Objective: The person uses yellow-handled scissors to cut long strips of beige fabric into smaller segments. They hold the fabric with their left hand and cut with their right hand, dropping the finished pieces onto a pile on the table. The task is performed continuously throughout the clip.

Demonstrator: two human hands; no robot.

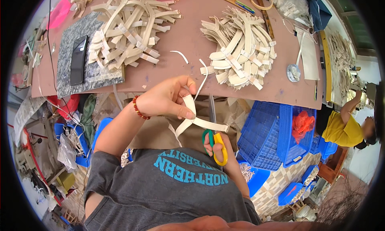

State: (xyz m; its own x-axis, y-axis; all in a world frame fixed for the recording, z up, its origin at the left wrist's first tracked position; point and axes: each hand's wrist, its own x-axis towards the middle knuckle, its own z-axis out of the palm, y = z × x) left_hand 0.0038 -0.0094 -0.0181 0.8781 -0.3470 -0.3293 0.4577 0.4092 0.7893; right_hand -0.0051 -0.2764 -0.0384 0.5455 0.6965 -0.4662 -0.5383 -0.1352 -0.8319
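Pinched in my left hand [170,96] is a cream three-armed fabric strap [208,125], held over my lap just off the table's near edge. A thin white strip [206,76] runs from beside my left fingers up onto the tabletop. My right hand [226,151] is closed on the handles of a pair of scissors [219,149], one handle green and the other yellow. Their blades point away from me, passing behind one arm of the strap toward the table. Whether the blades are parted cannot be made out.
Piles of similar straps [132,30] [244,50] lie on the brown table [176,76]. A black phone [79,60] rests on a grey stone-patterned board [102,76]. Blue crates [260,131] stand at right. Farther right, another person in a yellow top [341,129] reaches out an arm.
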